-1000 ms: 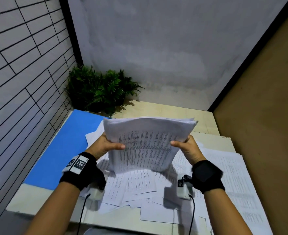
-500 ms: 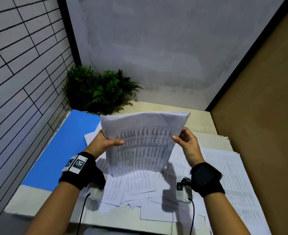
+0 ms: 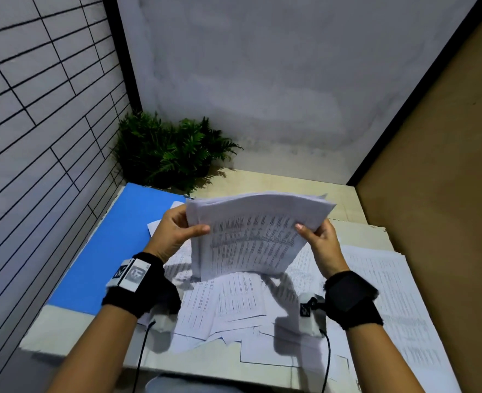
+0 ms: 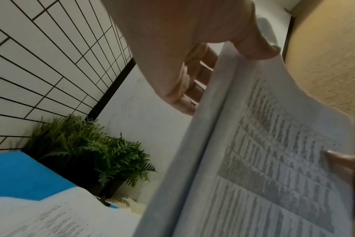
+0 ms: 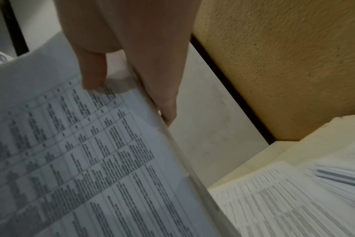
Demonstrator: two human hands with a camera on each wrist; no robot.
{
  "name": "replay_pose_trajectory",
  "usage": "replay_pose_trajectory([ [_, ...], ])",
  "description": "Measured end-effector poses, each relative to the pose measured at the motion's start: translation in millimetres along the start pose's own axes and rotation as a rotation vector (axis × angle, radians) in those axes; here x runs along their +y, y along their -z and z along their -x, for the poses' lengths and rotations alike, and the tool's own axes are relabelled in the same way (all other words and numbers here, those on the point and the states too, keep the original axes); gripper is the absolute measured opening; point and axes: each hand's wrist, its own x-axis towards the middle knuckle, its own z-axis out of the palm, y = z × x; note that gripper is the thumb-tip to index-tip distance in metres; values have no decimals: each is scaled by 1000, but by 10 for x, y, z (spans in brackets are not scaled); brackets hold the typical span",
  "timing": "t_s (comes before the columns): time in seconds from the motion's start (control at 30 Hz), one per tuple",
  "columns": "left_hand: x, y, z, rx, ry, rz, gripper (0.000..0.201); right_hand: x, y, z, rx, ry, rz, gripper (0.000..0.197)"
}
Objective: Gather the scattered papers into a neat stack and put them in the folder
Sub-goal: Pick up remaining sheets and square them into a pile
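A stack of papers [image 3: 251, 236] is held upright, pinched by the left hand [image 3: 174, 234] and right hand [image 3: 320, 242], above loose papers [image 3: 234, 304].

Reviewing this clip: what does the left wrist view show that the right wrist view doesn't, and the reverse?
Only the left wrist view shows the blue folder, the fern plant, the tiled wall and the left hand gripping the stack's edge. Only the right wrist view shows the right hand pinching the opposite edge and loose papers lying on the table. Both show the held paper stack with printed tables.
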Motion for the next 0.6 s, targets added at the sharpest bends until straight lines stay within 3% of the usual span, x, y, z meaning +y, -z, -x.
replay_pose_trajectory([
  [0.13,-42,14,-12,66,-29,-1,71,50,23,-34,36,-10,32,28],
  [0.27,-64,-109,-3,108,-54,-74,55,59,28,-53,36,-14,41,28],
  [0.5,-64,-250,-41,14,-105,-212,82,38,-3,-57,2,-35,37,25],
  [0.6,-90,-297,-40,-51,-38,-272,84,26,-21,-56,11,-59,55,20],
])
